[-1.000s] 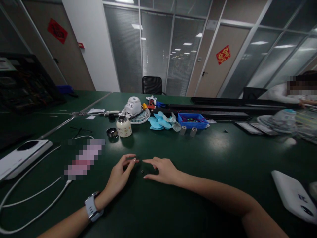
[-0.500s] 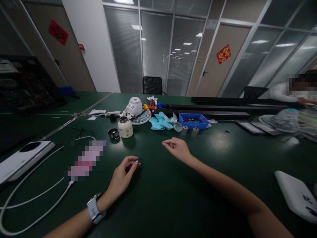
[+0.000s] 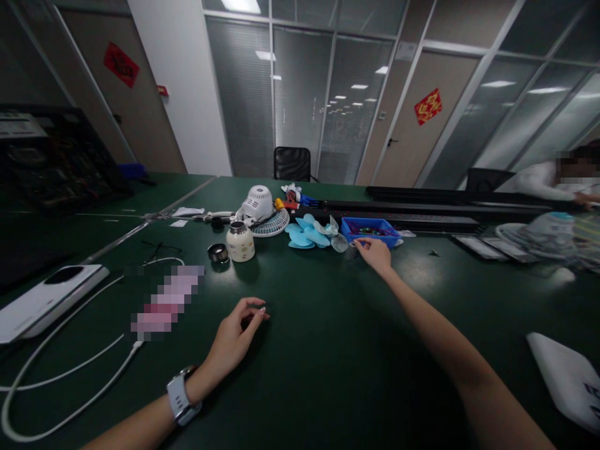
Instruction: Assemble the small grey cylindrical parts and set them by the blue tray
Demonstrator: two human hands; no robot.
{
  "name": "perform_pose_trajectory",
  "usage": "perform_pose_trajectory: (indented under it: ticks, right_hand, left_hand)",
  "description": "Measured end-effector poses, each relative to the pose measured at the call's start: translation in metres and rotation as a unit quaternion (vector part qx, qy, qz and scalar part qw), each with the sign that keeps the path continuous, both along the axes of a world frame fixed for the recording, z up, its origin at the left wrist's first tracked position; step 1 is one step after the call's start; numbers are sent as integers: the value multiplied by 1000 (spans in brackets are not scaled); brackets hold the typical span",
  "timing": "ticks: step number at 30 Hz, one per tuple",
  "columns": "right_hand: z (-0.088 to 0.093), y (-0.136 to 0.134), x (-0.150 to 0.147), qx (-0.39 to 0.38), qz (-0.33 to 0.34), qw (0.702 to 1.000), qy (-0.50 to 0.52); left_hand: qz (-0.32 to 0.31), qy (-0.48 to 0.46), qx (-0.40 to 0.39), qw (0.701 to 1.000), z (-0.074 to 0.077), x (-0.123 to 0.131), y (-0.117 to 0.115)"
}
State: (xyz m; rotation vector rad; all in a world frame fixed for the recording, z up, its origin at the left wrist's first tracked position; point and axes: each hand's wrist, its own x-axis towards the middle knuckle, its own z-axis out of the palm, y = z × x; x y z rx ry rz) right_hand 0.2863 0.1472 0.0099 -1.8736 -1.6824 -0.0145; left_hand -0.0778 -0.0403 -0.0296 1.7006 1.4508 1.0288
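Observation:
My left hand rests above the dark green table, its fingers loosely curled with a small gap between thumb and forefinger and nothing seen in them. A watch is on that wrist. My right hand is stretched forward, with thumb and fingers closed at the top of a small grey metal cylinder. Its grip is partly hidden, and the hand covers where a second such cylinder stood. Light blue fan blades and a clear blade piece lie just left of it.
Behind my right hand stands a blue tray of wires. A cream bottle, black lid and white fan parts lie left of centre. A cable loops at left. At far right, a person sits.
My right hand has moved forward and right, from the bare table to the metal cylinders. My left hand has hardly moved. The view has shifted slightly.

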Motion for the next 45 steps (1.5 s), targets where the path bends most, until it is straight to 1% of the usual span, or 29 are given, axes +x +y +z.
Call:
perform_pose_trajectory:
  ticks: [9, 18, 20, 22, 25, 26, 27, 29, 32, 35, 37, 39, 41, 43, 45]
  right_hand:
    - [0, 3, 2, -1, -4, 1000, 3]
    - [0, 2, 1, -33, -7, 999, 7]
    - [1, -1, 3, -27, -18, 999, 4]
    - [0, -5, 7, -10, -44, 999, -10]
    - [-8, -9, 23, 1, -92, 995, -36]
    - [-12, -10, 29, -4, -98, 995, -33]
    - [-17, -9, 36, -11, -89, 996, -11]
    - [-27, -5, 48, -27, -50, 996, 69]
    - [-36, 2, 59, -44, 8, 983, 176]
    - [-35, 2, 60, -50, 41, 973, 220]
    - [-31, -5, 56, -55, 66, 966, 245]
    - [-26, -20, 44, -68, 92, 958, 263]
    - [-22, -44, 24, -95, 141, 944, 283]
    - [-19, -74, -5, -143, 227, 914, 303]
    - [-15, -105, -41, -200, 330, 873, 298]
  left_hand:
    - [-6, 3, -14, 1000, 1, 1, 0]
    - [-5, 1, -13, 1000, 6, 3, -2]
    - [-5, 3, -13, 1000, 7, 3, -2]
    - [-6, 2, -13, 1000, 7, 3, -2]
    - [-9, 1, -12, 1000, 6, 3, -2]
    - [-10, 2, -13, 1000, 5, 3, -2]
    - [-12, 4, -14, 1000, 5, 3, -2]
    - [-13, 7, -13, 1000, 5, 3, -2]
    - [-14, 11, -7, 1000, 5, 3, -2]
    - [-13, 17, -5, 1000, 4, 3, -2]
    - [-11, 20, -1, 1000, 4, 3, -2]
    - [-10, 21, 7, 1000, 4, 3, -2]
    - [-13, 20, 20, 1000, 5, 5, -3]
    - [-25, 20, 38, 999, 8, 9, -5]
    - [-33, 23, 63, 997, 11, 14, -9]
